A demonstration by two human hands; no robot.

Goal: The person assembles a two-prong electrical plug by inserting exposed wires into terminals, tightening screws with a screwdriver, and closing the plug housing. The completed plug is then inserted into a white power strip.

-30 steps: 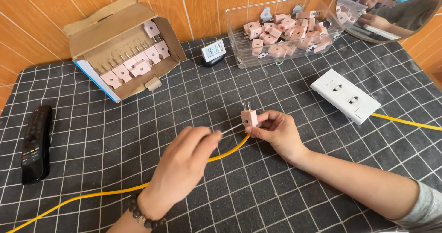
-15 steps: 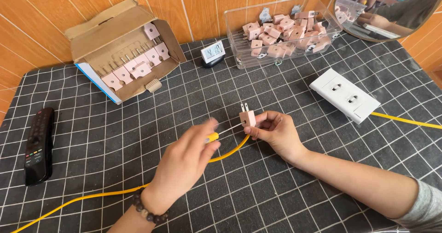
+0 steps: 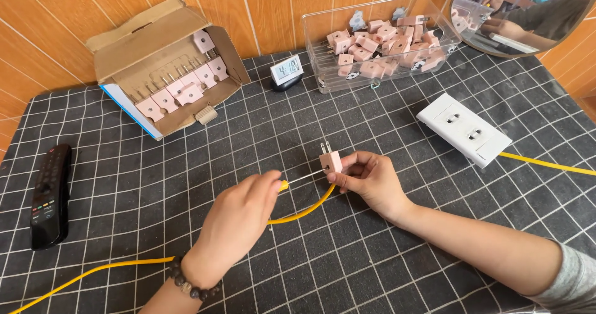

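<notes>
While the desk (image 3: 124,239), spread with a dark checked cloth, carries everything, the work sits at its middle. At the back lie an open cardboard box (image 3: 164,72) of pink plugs and a clear plastic tub (image 3: 379,44) heaped with more; a white socket block (image 3: 464,129) lies to the right, a black remote (image 3: 51,196) to the left. A yellow cable (image 3: 298,213) curves across the cloth. The right hand (image 3: 369,180) is closed around a pink plug (image 3: 330,162), prongs pointing up and away. The left hand (image 3: 239,218) pinches the cable's end, its thin bare wire reaching to the plug's underside. Judging by this, the step goes best with the plug held steady and the wire fed straight in, gripped close to its tip so it does not bend.
</notes>
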